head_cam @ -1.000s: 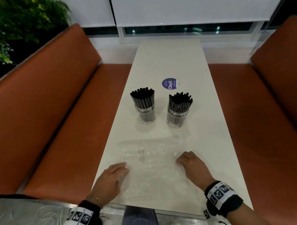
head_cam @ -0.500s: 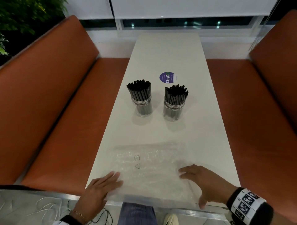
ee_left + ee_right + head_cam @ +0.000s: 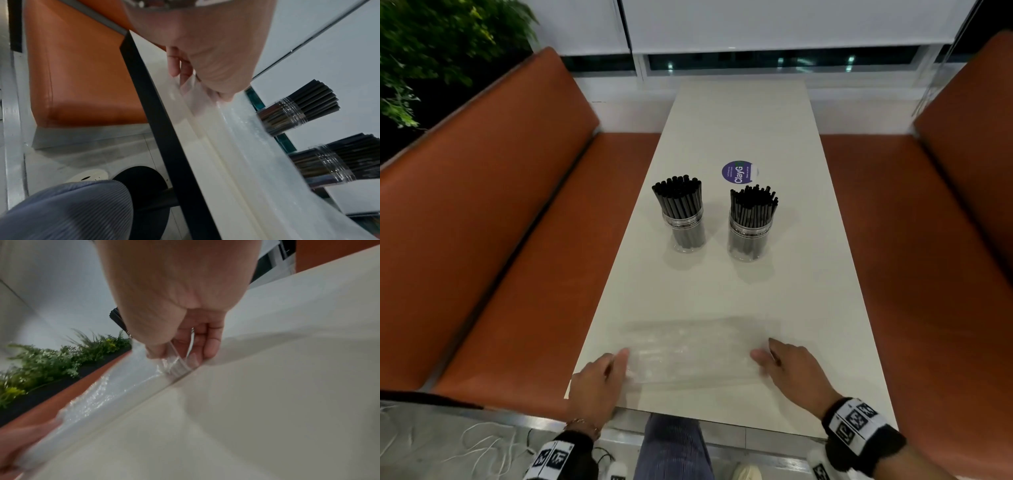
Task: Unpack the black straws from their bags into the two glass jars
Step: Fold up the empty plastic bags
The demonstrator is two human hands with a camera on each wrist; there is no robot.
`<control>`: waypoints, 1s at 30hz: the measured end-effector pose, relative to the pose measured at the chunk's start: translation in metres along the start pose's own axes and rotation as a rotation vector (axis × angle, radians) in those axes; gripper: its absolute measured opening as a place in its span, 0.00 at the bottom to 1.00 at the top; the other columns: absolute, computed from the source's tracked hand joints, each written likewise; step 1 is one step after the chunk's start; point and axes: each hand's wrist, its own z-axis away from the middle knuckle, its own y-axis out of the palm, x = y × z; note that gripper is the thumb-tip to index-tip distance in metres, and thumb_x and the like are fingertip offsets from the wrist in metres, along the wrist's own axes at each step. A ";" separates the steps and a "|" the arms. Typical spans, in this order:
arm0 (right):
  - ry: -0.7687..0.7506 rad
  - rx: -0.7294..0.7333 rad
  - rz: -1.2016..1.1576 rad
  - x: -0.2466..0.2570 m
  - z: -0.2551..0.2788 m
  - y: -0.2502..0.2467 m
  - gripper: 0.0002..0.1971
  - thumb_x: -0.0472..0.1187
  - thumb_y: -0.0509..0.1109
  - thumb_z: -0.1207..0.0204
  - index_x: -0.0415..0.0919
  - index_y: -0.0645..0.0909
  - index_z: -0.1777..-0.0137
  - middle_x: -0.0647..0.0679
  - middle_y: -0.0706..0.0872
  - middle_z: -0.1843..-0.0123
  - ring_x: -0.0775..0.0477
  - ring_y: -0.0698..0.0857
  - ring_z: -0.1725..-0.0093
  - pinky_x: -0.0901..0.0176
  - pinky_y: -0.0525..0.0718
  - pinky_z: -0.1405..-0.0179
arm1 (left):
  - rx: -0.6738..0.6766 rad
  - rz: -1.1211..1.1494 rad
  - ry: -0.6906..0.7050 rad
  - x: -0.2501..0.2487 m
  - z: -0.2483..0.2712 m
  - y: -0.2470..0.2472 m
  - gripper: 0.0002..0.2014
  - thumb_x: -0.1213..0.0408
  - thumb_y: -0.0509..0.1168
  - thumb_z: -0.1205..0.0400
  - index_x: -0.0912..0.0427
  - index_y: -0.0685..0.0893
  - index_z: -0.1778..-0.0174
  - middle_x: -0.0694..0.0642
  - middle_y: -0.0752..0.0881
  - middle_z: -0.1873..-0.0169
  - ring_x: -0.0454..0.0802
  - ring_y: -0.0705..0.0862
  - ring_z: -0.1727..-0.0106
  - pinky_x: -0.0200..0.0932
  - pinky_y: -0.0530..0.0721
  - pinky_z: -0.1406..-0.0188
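Observation:
Two glass jars, the left jar [image 3: 683, 224] and the right jar [image 3: 750, 233], stand mid-table, each packed with upright black straws [image 3: 677, 195]. They also show in the left wrist view, left jar [image 3: 287, 113] and right jar [image 3: 327, 164]. Empty clear plastic bags [image 3: 695, 353] lie flat near the table's front edge. My left hand [image 3: 621, 359] holds their left end, fingers curled on the film [image 3: 191, 84]. My right hand [image 3: 762, 353] pinches the right end [image 3: 176, 361] between thumb and fingers.
The long white table [image 3: 739, 113] runs away from me between two orange benches [image 3: 524, 240]. A round purple sticker [image 3: 739, 172] lies just behind the jars. A green plant [image 3: 431, 44] stands at the far left. My knee [image 3: 674, 445] is under the front edge.
Both hands went from lying on the bags to taking hold of their two short ends. The bags now lie narrower and further onto the table. The jars have not moved.

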 end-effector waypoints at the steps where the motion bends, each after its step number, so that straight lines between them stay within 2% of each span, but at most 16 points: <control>1: 0.049 0.010 -0.012 0.002 -0.008 0.000 0.27 0.72 0.55 0.16 0.54 0.61 0.68 0.53 0.76 0.74 0.49 0.76 0.72 0.53 0.74 0.67 | -0.028 -0.021 -0.011 0.000 -0.004 0.004 0.29 0.40 0.59 0.11 0.52 0.73 0.76 0.49 0.80 0.82 0.51 0.81 0.75 0.46 0.79 0.65; 3: 0.148 0.008 -0.012 0.004 -0.021 0.001 0.27 0.66 0.63 0.14 0.51 0.63 0.69 0.53 0.79 0.72 0.46 0.81 0.68 0.55 0.73 0.68 | -0.060 -0.113 -0.022 -0.002 -0.010 0.011 0.30 0.39 0.62 0.13 0.51 0.67 0.78 0.49 0.74 0.84 0.54 0.76 0.78 0.47 0.80 0.66; 6: 0.274 0.003 -0.032 0.007 -0.031 0.001 0.24 0.65 0.72 0.19 0.50 0.71 0.66 0.55 0.82 0.67 0.43 0.88 0.59 0.55 0.76 0.65 | -0.019 -0.235 -0.092 -0.013 -0.015 0.017 0.27 0.37 0.61 0.13 0.50 0.75 0.73 0.50 0.83 0.79 0.58 0.85 0.70 0.53 0.85 0.48; 8: 0.354 -0.038 -0.089 0.008 -0.032 -0.001 0.21 0.65 0.79 0.26 0.49 0.78 0.54 0.55 0.87 0.58 0.47 0.88 0.55 0.56 0.79 0.61 | 0.020 -0.240 -0.173 -0.022 -0.016 0.017 0.24 0.34 0.57 0.14 0.49 0.83 0.61 0.51 0.89 0.72 0.59 0.90 0.61 0.53 0.81 0.40; 10: 0.381 -0.101 -0.116 0.007 -0.034 0.001 0.32 0.61 0.85 0.30 0.46 0.76 0.35 0.50 0.84 0.41 0.45 0.90 0.47 0.57 0.79 0.54 | -0.020 -0.200 -0.192 -0.028 -0.020 0.016 0.21 0.35 0.61 0.16 0.51 0.82 0.48 0.54 0.92 0.62 0.61 0.91 0.53 0.54 0.79 0.40; 12: 0.361 -0.109 -0.100 0.009 -0.036 0.004 0.39 0.58 0.85 0.30 0.44 0.73 0.24 0.47 0.81 0.32 0.43 0.89 0.39 0.57 0.81 0.47 | -0.135 -0.180 -0.074 -0.033 -0.024 0.014 0.23 0.42 0.70 0.19 0.55 0.81 0.36 0.59 0.91 0.46 0.62 0.87 0.42 0.57 0.79 0.39; 14: 0.343 -0.071 -0.055 0.013 -0.042 0.005 0.36 0.56 0.83 0.27 0.44 0.75 0.23 0.46 0.83 0.30 0.43 0.86 0.33 0.56 0.82 0.39 | -0.147 -0.206 0.140 -0.046 -0.026 0.014 0.31 0.42 0.73 0.21 0.54 0.78 0.26 0.58 0.85 0.32 0.59 0.82 0.30 0.58 0.78 0.31; 16: 0.349 -0.017 -0.016 0.015 -0.048 0.002 0.33 0.54 0.83 0.27 0.43 0.78 0.25 0.47 0.85 0.31 0.43 0.85 0.32 0.57 0.81 0.39 | 0.050 -0.205 0.322 -0.071 -0.027 0.016 0.40 0.33 0.68 0.21 0.50 0.72 0.17 0.51 0.78 0.21 0.53 0.75 0.21 0.55 0.71 0.20; 18: 0.365 0.025 -0.041 0.017 -0.055 -0.004 0.30 0.51 0.85 0.28 0.43 0.82 0.29 0.48 0.87 0.35 0.44 0.86 0.34 0.60 0.77 0.45 | 0.274 -0.276 0.408 -0.095 -0.031 0.024 0.47 0.27 0.66 0.24 0.46 0.64 0.12 0.47 0.74 0.18 0.51 0.71 0.18 0.51 0.65 0.17; 20: 0.334 0.046 -0.068 0.018 -0.058 -0.008 0.21 0.46 0.84 0.28 0.48 0.83 0.37 0.52 0.85 0.42 0.44 0.87 0.36 0.62 0.75 0.46 | 0.377 -0.390 0.443 -0.111 -0.037 0.033 0.49 0.26 0.68 0.28 0.45 0.65 0.13 0.48 0.74 0.20 0.52 0.72 0.21 0.51 0.66 0.20; 22: 0.269 0.034 -0.096 0.019 -0.060 -0.012 0.14 0.42 0.81 0.25 0.53 0.79 0.46 0.55 0.83 0.46 0.45 0.87 0.36 0.62 0.77 0.45 | 0.483 -0.384 0.383 -0.120 -0.042 0.036 0.44 0.29 0.72 0.30 0.44 0.73 0.20 0.46 0.81 0.28 0.52 0.78 0.27 0.50 0.71 0.25; 24: 0.182 0.026 -0.169 0.021 -0.058 -0.020 0.13 0.40 0.80 0.23 0.54 0.77 0.53 0.56 0.84 0.50 0.46 0.86 0.42 0.62 0.80 0.49 | 0.598 -0.205 0.294 -0.126 -0.043 0.035 0.26 0.37 0.79 0.30 0.44 0.82 0.41 0.43 0.86 0.48 0.49 0.84 0.45 0.42 0.78 0.42; 25: 0.131 0.023 -0.221 0.022 -0.057 -0.027 0.14 0.40 0.81 0.24 0.55 0.77 0.56 0.57 0.84 0.53 0.47 0.85 0.46 0.63 0.79 0.52 | 0.640 -0.121 0.269 -0.129 -0.043 0.034 0.19 0.42 0.81 0.30 0.46 0.80 0.56 0.43 0.81 0.60 0.48 0.80 0.56 0.40 0.76 0.55; 26: 0.089 0.017 -0.286 0.024 -0.053 -0.035 0.15 0.40 0.83 0.25 0.55 0.78 0.58 0.58 0.85 0.55 0.48 0.84 0.50 0.64 0.78 0.55 | 0.679 -0.034 0.248 -0.129 -0.041 0.032 0.21 0.45 0.82 0.29 0.49 0.75 0.65 0.44 0.76 0.67 0.48 0.75 0.63 0.42 0.71 0.61; 28: 0.052 -0.054 -0.463 0.031 -0.044 -0.056 0.15 0.42 0.87 0.29 0.55 0.83 0.53 0.57 0.89 0.54 0.51 0.86 0.52 0.63 0.80 0.51 | 0.762 0.202 0.166 -0.128 -0.036 0.024 0.22 0.48 0.83 0.29 0.59 0.79 0.66 0.47 0.80 0.67 0.49 0.78 0.64 0.45 0.75 0.57; 30: 0.065 -0.197 -0.634 0.040 -0.029 -0.074 0.30 0.46 0.92 0.34 0.56 0.82 0.35 0.60 0.90 0.42 0.56 0.88 0.43 0.61 0.83 0.43 | 0.800 0.470 0.107 -0.133 -0.024 0.008 0.16 0.54 0.83 0.25 0.60 0.91 0.49 0.47 0.94 0.53 0.50 0.92 0.52 0.45 0.88 0.46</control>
